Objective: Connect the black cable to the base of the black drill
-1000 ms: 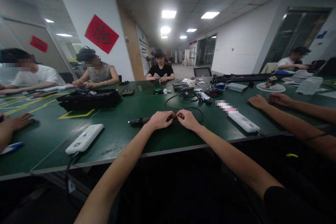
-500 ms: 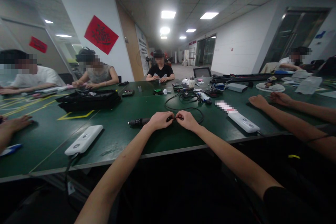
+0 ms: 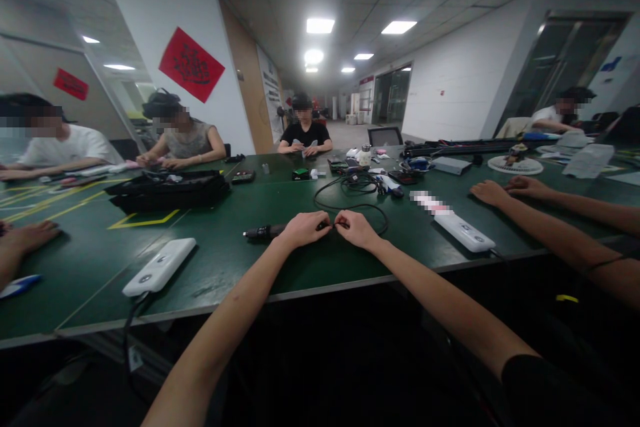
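Observation:
My left hand (image 3: 304,229) is closed round the rear end of a black pen-shaped tool (image 3: 263,232) that lies on the green table (image 3: 225,260), its tip pointing left. My right hand (image 3: 356,227) pinches the thin black cable (image 3: 350,207) right where it meets the tool. The two hands almost touch. The cable loops away behind them over the table.
White power strips lie at front left (image 3: 160,265) and at right (image 3: 464,232). A black bag (image 3: 167,188) sits at back left. Small items crowd the middle back (image 3: 370,177). Other people's hands rest at the right (image 3: 493,192) and the left edge (image 3: 27,237); several people sit across.
Almost nothing has changed. My hands stay together on the tool and cable; the neighbour's hands at right shifted slightly.

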`<state>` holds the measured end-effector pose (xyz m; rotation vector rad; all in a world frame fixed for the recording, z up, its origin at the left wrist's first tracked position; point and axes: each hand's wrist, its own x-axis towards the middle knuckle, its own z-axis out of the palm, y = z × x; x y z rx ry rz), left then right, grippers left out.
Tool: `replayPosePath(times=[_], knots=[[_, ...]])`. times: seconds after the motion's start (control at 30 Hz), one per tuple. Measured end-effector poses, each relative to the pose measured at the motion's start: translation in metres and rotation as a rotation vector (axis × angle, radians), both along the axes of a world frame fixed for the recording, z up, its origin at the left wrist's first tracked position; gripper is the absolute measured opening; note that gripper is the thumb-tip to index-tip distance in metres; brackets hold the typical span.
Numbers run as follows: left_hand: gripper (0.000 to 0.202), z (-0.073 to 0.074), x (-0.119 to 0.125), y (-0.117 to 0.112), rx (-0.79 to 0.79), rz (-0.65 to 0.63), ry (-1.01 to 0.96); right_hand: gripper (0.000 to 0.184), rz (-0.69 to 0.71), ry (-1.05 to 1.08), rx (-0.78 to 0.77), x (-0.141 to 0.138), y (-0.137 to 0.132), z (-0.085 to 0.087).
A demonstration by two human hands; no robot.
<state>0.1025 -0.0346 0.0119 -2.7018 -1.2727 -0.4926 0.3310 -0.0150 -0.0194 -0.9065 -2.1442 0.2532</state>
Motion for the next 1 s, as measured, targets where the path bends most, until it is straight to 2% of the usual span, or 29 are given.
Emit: replayPosePath(times=[1.0], knots=[[0.023, -0.0007, 0.0006, -0.0009, 0.018, -0.008, -0.014, 0.008, 0.001, -0.021, 0.015, -0.0003, -0.0004, -0.0009]])
